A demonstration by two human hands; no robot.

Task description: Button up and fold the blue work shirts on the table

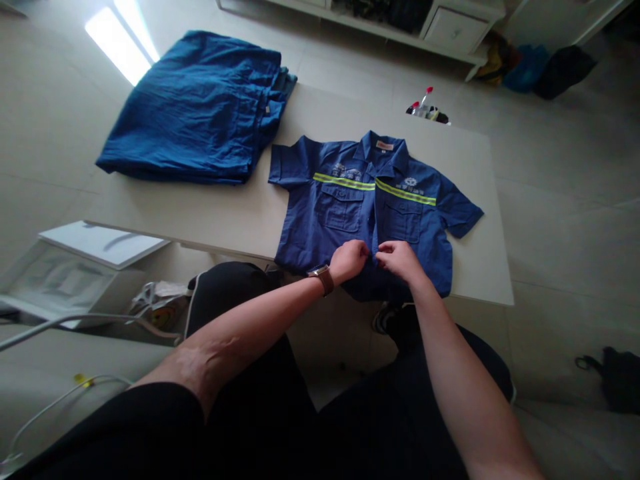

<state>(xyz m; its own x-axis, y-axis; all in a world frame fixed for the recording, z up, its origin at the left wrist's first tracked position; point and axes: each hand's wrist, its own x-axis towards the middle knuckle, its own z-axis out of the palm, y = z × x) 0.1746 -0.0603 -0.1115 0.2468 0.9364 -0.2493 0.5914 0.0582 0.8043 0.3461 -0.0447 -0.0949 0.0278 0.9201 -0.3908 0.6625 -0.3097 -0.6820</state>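
Note:
A navy short-sleeved work shirt (345, 207) lies face up on the white table (210, 210), its collar pointing away from me. A yellow reflective stripe crosses its chest above two flap pockets. Over the lower front opening, my left hand (350, 259) is closed with its fingertips pinching the placket edge. Just across from it, my right hand (399, 260) pinches the other side of the placket. Whatever small part sits between the fingertips is hidden. The shirt's hem hangs over the near table edge.
Folded blue cloth (200, 110) lies at the table's far left. Bottles with red caps (425, 107) show beyond the far edge. A white plastic box (75, 267) stands below on the left, near a cable (65, 320). A white cabinet (455, 30) stands behind.

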